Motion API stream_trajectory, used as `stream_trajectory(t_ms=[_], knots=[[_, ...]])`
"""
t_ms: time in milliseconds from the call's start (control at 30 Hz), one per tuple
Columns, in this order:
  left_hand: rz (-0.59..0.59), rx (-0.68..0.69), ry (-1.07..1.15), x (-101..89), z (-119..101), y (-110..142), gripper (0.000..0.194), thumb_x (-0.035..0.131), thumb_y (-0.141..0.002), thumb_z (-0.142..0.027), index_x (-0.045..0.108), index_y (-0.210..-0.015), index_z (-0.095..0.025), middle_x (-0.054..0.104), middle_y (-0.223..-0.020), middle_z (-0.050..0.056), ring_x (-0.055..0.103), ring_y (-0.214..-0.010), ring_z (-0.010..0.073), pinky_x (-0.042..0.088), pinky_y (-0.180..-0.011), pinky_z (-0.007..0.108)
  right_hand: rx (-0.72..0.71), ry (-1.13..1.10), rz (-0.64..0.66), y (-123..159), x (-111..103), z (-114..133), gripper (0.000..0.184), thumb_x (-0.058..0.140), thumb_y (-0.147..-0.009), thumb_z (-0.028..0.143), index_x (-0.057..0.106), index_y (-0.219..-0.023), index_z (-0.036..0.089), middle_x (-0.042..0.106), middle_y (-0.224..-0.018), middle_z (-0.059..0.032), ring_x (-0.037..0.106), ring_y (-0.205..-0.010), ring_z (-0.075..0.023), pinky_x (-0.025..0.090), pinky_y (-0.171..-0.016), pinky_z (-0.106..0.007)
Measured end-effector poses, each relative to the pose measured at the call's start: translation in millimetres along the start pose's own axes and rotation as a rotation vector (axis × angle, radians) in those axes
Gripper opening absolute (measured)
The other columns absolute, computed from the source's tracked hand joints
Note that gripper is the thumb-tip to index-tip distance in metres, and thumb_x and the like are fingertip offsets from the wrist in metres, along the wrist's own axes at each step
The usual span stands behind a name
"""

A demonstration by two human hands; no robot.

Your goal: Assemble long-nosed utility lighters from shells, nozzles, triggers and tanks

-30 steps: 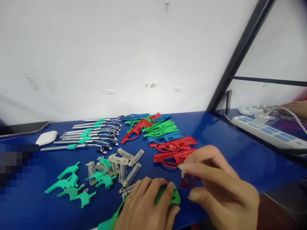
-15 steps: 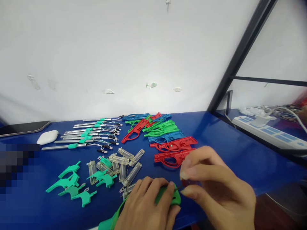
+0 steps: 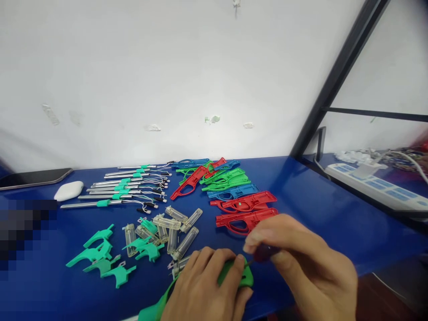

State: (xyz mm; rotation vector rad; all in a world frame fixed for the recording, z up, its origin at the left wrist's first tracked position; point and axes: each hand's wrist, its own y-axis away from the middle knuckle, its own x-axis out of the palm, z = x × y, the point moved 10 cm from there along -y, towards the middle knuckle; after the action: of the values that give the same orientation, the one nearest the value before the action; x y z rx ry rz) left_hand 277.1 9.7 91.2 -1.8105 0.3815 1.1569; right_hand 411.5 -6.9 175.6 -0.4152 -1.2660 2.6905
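Note:
My left hand presses over a green lighter casing, pinning it at the table's near edge. A metal tube sticks out of the casing at its lower left end. Between the thumb and fingers of my right hand is a small screwdriver with a dark red handle. Its thin shaft points left at the casing's right end, where the tip meets the green plastic; the exact contact is too small to tell. Clear fuel tanks and teal triggers lie left of my hands.
Red casing halves, green ones and blue ones lie beyond my hands. Metal tubes with wires are lined up at the left, beside a white case and a phone. A black frame and power strip stand right.
My right fingers have shifted around the screwdriver, the thumb moving right and up, so more of its handle shows. My left hand and the casing stay nearly in place.

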Motion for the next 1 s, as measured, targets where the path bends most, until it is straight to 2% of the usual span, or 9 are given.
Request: stream_trajectory(t_ms=[100, 267, 367, 433, 567, 700, 800, 867, 1000], knots=[[-0.05, 0.001, -0.028, -6.5, -2, -3, 0.032, 0.04, -0.122, -0.037, 0.069, -0.135, -0.03, 0.083, -0.119, -0.001, 0.08, -0.092, 0.0252, 0.069, -0.08, 0.045, -0.029, 0.021, -0.05, 0, -5, 3, 0.019, 0.079, -0.108, 0.028, 0.086, -0.124, 0.037, 0.076, -0.098, 0.0032, 0.074, -0.084, -0.0107, 0.066, -0.075, -0.019], [-0.105, 0.006, -0.022, -14.7, -5, -8, 0.025, 0.048, -0.119, -0.035, 0.072, -0.124, -0.029, 0.084, -0.11, -0.003, 0.081, -0.084, 0.0241, 0.068, -0.072, 0.041, -0.031, 0.021, -0.005, -1, 0, 4, 0.025, 0.064, -0.117, 0.03, 0.085, -0.13, 0.036, 0.083, -0.11, 0.0006, 0.082, -0.097, -0.0123, 0.069, -0.083, -0.019], [-0.121, 0.007, -0.043, -15.6, -6, -8, 0.024, 0.05, -0.118, -0.033, 0.072, -0.126, -0.029, 0.084, -0.109, -0.002, 0.081, -0.085, 0.0247, 0.069, -0.075, 0.042, -0.056, 0.006, -0.056, -2, -5, 7, 0.019, 0.077, -0.109, 0.026, 0.086, -0.123, 0.036, 0.078, -0.097, 0.0034, 0.077, -0.085, -0.0106, 0.068, -0.077, -0.019], [-0.106, 0.003, -0.041, -13.7, -5, -8, 0.023, 0.053, -0.117, -0.032, 0.072, -0.128, -0.028, 0.084, -0.11, -0.001, 0.081, -0.086, 0.0247, 0.07, -0.077, 0.043, -0.052, 0.048, -0.076, -2, -7, 6, 0.014, 0.078, -0.109, 0.031, 0.088, -0.117, 0.035, 0.075, -0.101, 0.0011, 0.077, -0.088, -0.012, 0.068, -0.078, -0.021], [-0.01, -0.006, -0.008, -3.6, -3, -4, 0.021, 0.061, -0.114, -0.034, 0.07, -0.133, -0.029, 0.083, -0.117, -0.001, 0.08, -0.092, 0.0249, 0.071, -0.082, 0.044, -0.014, 0.026, -0.015, -1, -1, 3, 0.03, 0.061, -0.116, 0.022, 0.084, -0.13, 0.034, 0.082, -0.106, -0.0018, 0.08, -0.095, -0.0149, 0.069, -0.082, -0.025], [0.025, -0.012, 0.001, 1.7, 0, 0, 0.027, 0.063, -0.114, -0.034, 0.067, -0.141, -0.03, 0.082, -0.119, 0.0, 0.079, -0.094, 0.0264, 0.071, -0.084, 0.047, -0.001, 0.0, -0.063, 0, -5, 1, 0.022, 0.08, -0.105, 0.022, 0.087, -0.12, 0.035, 0.073, -0.092, -0.0008, 0.073, -0.077, -0.0154, 0.065, -0.065, -0.026], [0.038, -0.014, 0.014, 3.8, 1, 2, 0.026, 0.066, -0.113, -0.035, 0.067, -0.139, -0.031, 0.082, -0.119, -0.001, 0.08, -0.096, 0.0262, 0.071, -0.084, 0.046, 0.008, 0.018, -0.022, -1, -2, -1, 0.025, 0.072, -0.111, 0.028, 0.086, -0.131, 0.036, 0.078, -0.106, -0.0053, 0.079, -0.09, -0.0191, 0.07, -0.074, -0.03], [0.028, -0.004, 0.01, 2.4, -1, 2, 0.026, 0.067, -0.112, -0.036, 0.068, -0.137, -0.031, 0.082, -0.12, -0.001, 0.08, -0.095, 0.0261, 0.071, -0.084, 0.045, -0.008, -0.01, 0.019, -1, 1, 0, 0.036, 0.065, -0.113, 0.02, 0.083, -0.138, 0.037, 0.081, -0.108, -0.0044, 0.08, -0.093, -0.0182, 0.07, -0.079, -0.03], [-0.027, -0.006, -0.016, -5.8, -3, -3, 0.026, 0.071, -0.108, -0.031, 0.07, -0.134, -0.029, 0.084, -0.118, -0.001, 0.081, -0.091, 0.0264, 0.07, -0.077, 0.043, -0.013, -0.002, -0.047, 1, -7, -1, 0.027, 0.085, -0.103, 0.025, 0.088, -0.126, 0.038, 0.073, -0.094, -0.0017, 0.074, -0.078, -0.0163, 0.066, -0.064, -0.026]])
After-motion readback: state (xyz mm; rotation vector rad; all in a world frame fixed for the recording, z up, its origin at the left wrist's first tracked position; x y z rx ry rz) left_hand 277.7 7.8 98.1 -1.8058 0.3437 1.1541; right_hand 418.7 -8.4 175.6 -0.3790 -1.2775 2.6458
